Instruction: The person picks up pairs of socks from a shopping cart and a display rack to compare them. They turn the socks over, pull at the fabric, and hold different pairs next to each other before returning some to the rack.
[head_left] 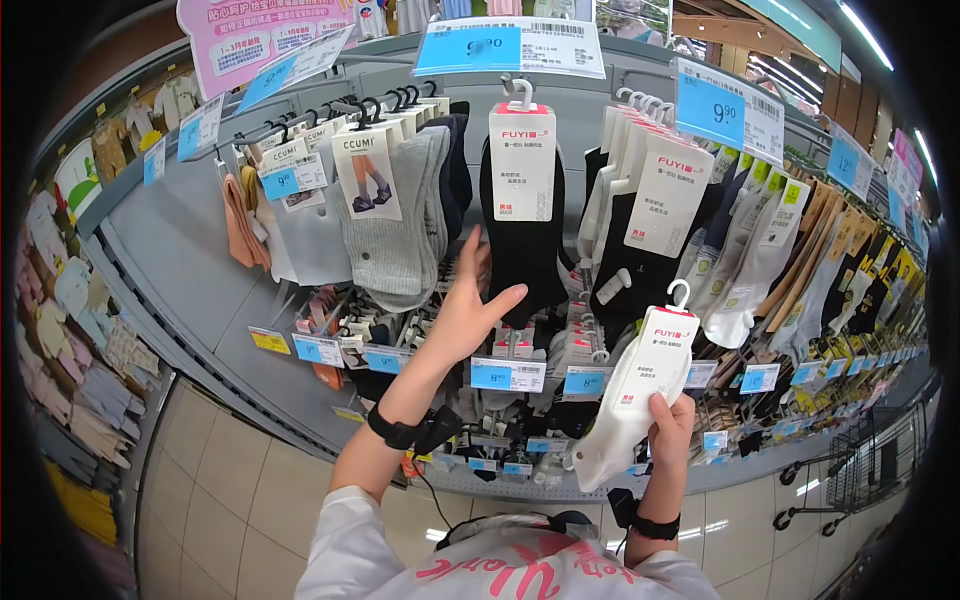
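My left hand (470, 305) is raised just left of a hanging pair of black socks (522, 255), its fingers apart and nothing in it. The black socks hang from a hook under a white FUYI card. At the lower right, my right hand (670, 430) holds a packet of white socks (615, 440) by its card, thumb in front. The packet's white plastic hanger points up, free of any rack hook. Grey socks (390, 220) on a CCUMI card hang left of my left hand. More dark socks (640, 280) with FUYI cards hang above the white packet.
Rows of hanging socks (780, 260) run along the right, with price tags (508, 375) on the rail below. A black shopping cart (870, 480) stands on the tiled floor (245, 470) side at right. Clothes (75, 290) hang at the far left.
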